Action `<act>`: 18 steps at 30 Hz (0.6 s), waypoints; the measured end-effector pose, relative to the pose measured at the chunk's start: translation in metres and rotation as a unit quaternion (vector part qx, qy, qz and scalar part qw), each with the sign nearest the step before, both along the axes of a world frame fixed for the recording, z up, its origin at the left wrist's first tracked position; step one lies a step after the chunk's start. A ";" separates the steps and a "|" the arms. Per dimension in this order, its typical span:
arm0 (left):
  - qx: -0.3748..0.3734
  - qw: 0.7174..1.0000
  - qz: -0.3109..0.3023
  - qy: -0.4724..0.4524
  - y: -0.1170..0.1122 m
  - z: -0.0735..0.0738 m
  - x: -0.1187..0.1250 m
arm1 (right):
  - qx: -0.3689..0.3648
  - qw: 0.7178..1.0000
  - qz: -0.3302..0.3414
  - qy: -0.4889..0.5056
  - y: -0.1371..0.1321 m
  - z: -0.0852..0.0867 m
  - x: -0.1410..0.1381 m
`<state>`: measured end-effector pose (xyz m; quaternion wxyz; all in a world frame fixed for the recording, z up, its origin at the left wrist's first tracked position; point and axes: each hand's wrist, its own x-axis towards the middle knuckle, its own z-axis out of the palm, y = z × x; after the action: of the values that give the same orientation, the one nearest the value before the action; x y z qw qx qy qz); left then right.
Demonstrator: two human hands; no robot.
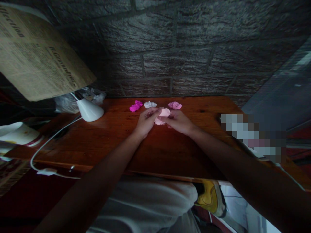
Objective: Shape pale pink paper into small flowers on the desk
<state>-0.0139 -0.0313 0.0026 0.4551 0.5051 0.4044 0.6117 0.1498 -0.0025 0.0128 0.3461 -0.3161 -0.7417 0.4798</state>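
Both hands are together over the wooden table, holding a pale pink flattened piece that looks like soft modelling clay. My left hand grips its left edge, thumb on top. From the other side my right hand pinches it, with the thumb across its lower part. Just beyond the hands lie a bright magenta lump, a white lump and a pink lump, all with uneven surfaces. The undersides of my fingers are mostly hidden.
A white-based lamp with a newsprint shade stands at the left, its cord running over the table edge. Paper cups sit far left. A blurred-out object lies at the right. A stone-patterned wall rises behind.
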 end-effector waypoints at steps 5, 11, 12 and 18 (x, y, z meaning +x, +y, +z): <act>-0.003 1.000 0.002 0.004 0.000 0.000 0.000 | 0.010 1.000 -0.004 0.000 -0.001 0.001 0.000; 0.012 1.000 -0.001 0.010 0.001 -0.002 0.000 | 0.014 1.000 0.009 -0.001 0.000 -0.001 0.000; 0.013 1.000 -0.003 0.010 0.001 -0.002 0.000 | 0.014 1.000 0.006 -0.001 0.000 -0.001 0.000; 0.009 1.000 -0.014 0.009 -0.001 0.000 0.000 | 0.025 1.000 0.011 0.006 0.000 -0.001 -0.001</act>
<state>-0.0137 -0.0322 0.0026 0.4555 0.5202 0.3961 0.6041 0.1493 -0.0028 0.0120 0.3531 -0.2960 -0.7549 0.4667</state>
